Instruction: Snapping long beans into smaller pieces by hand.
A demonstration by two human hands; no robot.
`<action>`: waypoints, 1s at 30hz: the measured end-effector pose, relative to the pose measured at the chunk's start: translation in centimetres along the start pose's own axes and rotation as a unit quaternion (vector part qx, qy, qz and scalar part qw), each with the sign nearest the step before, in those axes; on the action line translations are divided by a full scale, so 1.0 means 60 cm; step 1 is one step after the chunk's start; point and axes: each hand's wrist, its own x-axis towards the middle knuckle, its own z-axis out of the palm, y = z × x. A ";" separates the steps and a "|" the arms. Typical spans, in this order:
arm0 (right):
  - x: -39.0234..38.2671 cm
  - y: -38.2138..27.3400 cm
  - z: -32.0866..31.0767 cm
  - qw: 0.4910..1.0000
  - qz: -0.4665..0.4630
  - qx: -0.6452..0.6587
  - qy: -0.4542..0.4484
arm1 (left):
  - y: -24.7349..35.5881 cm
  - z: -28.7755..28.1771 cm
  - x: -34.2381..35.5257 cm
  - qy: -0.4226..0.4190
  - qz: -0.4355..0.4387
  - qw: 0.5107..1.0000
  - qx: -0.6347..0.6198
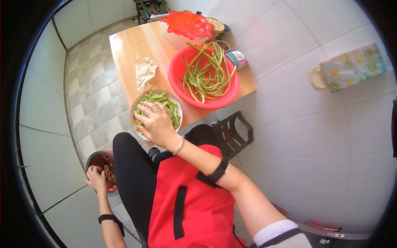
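My right hand (156, 124) lies over a plate (132, 120) of cut green bean pieces (173, 115), its fingers spread and palm down. Nothing shows in its grasp, though the palm side is hidden. Down at the left, my left hand (97, 178) hangs over the rim of a grey bin (92, 159) with food scraps (109, 171) inside. Its fingers are apart and slightly bent, and I see nothing held in them. Beyond the plate, to the right, a red plastic basin (171, 76) holds whole long beans (206, 78), some leaning over its edge.
The wooden table (128, 49) also bears a crumpled paper towel (146, 73), a red flower-shaped bowl (188, 24) and a small packet (237, 60). A dark folding stool (233, 134) stands beneath its right corner. A tissue pack (353, 67) hangs on the tiled wall.
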 end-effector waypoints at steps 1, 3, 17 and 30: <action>0.006 0.009 -0.017 0.998 0.029 0.046 -0.003 | -0.009 0.005 0.000 -0.001 0.000 1.000 -0.005; 0.021 0.059 -0.066 0.993 0.099 0.057 0.018 | -0.026 0.010 0.003 -0.033 -0.020 0.999 0.002; -0.005 0.368 -0.171 0.879 0.421 -0.222 -0.027 | -0.001 -0.043 0.000 -0.055 -0.044 0.996 -0.053; 0.105 0.272 -0.339 0.911 0.231 -0.035 0.341 | 0.085 -0.105 0.002 0.026 0.035 0.988 -0.145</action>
